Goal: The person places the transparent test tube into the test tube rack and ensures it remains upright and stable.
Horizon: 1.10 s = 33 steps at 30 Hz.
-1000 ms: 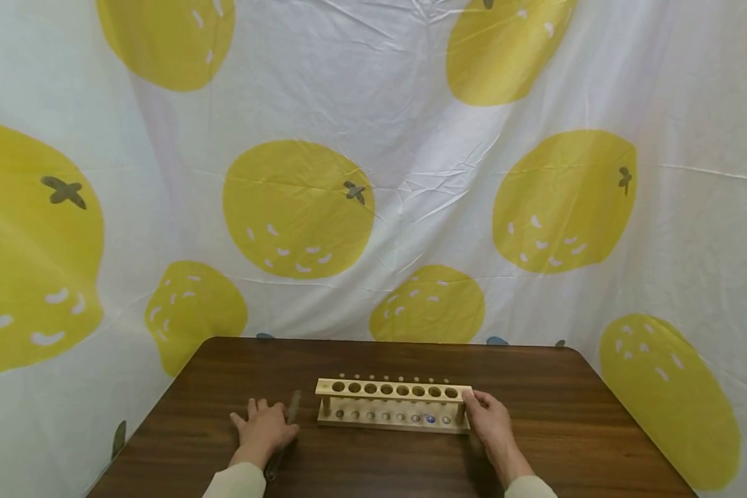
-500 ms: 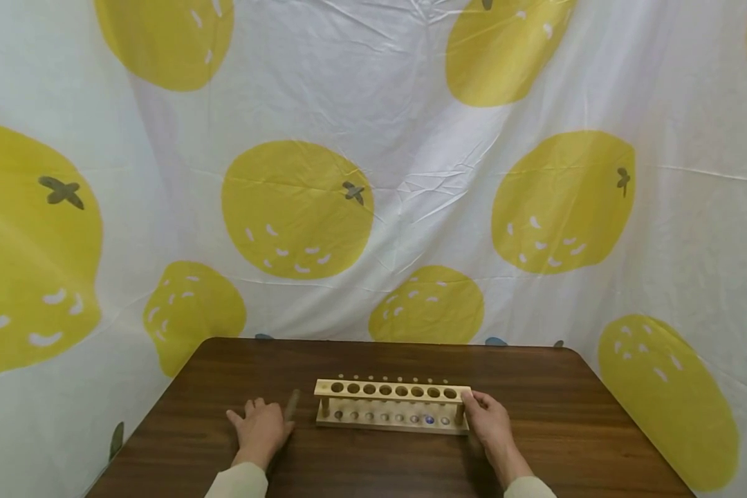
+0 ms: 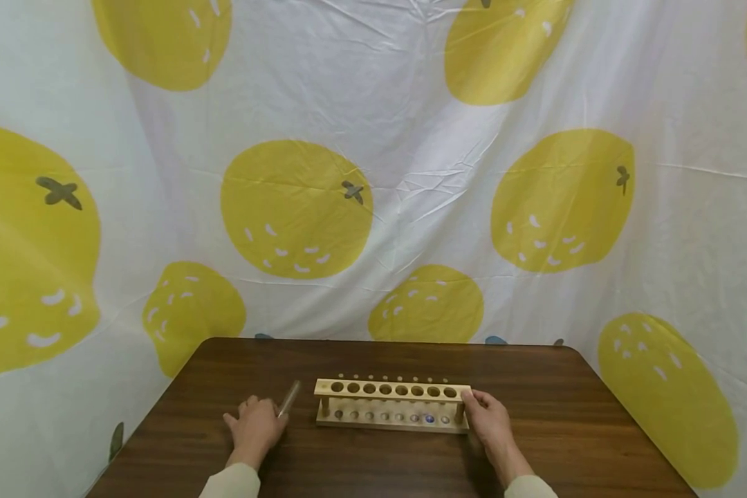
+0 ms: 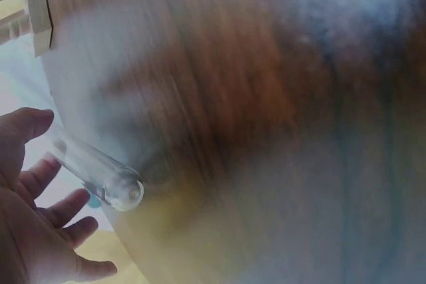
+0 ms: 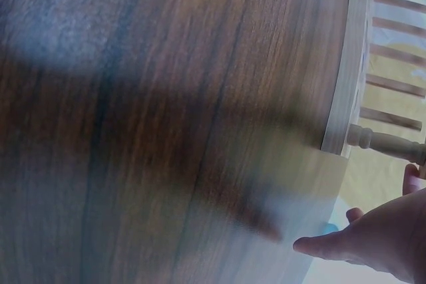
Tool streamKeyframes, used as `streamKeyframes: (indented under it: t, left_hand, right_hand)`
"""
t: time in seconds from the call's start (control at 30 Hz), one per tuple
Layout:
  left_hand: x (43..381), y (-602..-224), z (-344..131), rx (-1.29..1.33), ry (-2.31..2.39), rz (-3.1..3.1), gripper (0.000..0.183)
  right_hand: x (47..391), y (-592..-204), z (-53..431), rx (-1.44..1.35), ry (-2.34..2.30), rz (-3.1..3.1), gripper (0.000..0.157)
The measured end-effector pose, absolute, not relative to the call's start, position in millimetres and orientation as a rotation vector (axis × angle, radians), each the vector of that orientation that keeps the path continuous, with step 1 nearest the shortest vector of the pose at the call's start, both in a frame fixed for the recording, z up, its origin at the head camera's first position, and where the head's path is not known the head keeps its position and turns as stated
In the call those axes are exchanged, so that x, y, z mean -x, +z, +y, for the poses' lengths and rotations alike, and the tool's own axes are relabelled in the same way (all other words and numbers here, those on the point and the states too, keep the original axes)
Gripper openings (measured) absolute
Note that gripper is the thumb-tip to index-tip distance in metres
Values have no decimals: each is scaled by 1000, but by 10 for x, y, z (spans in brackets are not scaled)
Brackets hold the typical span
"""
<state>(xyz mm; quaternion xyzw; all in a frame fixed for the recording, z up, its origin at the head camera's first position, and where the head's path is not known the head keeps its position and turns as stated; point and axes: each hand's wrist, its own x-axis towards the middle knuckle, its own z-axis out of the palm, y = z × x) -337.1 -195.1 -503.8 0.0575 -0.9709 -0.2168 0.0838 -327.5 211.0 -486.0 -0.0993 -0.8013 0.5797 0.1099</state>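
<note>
A clear glass test tube (image 3: 289, 399) slants up from my left hand (image 3: 255, 427), which pinches it between thumb and fingers. In the left wrist view the rounded end of the test tube (image 4: 120, 187) points toward the camera, and the other fingers are spread. To its right stands a wooden test tube rack (image 3: 393, 391), with a row of holes on top and small hollows in its base. My right hand (image 3: 490, 422) grips the rack's right end, thumb on the top bar. In the right wrist view, the rack's post (image 5: 386, 143) shows beside the fingers.
Dark wood-grain table (image 3: 361, 470) lies under everything, its far corners rounded. A white cloth with yellow lemons (image 3: 299, 207) hangs behind and at both sides. One hollow in the rack's base shows a blue spot (image 3: 430, 419). Short pegs (image 3: 386, 378) line the rack's far side.
My left hand has shifted slightly left. The test tube, earlier low along the table beside the hand, now tilts with its far end higher. The rack and my right hand stay put.
</note>
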Motion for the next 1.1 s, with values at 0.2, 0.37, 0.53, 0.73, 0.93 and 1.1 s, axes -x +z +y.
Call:
streamKeyframes:
  t: [0.2,0.37,0.53,0.73,0.93,1.1]
  left_hand:
    - [3363,-4978,-1976,-191,-751,-2823,19]
    - [3349,-4903,-1985,-224,-815,-2793,20]
    - [3347,-4845,-2008,-229,-884,-2755,20]
    - [3372,-4788,-2021,-228,-949,-2711,24]
    - [3395,-4673,-1989,-197,-973,-2660,28]
    - [3417,-4555,-1947,-145,-999,-2602,30]
  right_hand:
    - [3277,-4855,2105,299,1703,-2348,51]
    - [3286,-4867,2106,296,1695,-2346,51]
    - [3293,-4875,2110,290,1686,-2353,51]
    - [3288,-4868,2113,287,1678,-2356,50]
    - [3280,-4860,2116,286,1683,-2350,49]
    - [3279,-4852,2112,287,1706,-2340,50]
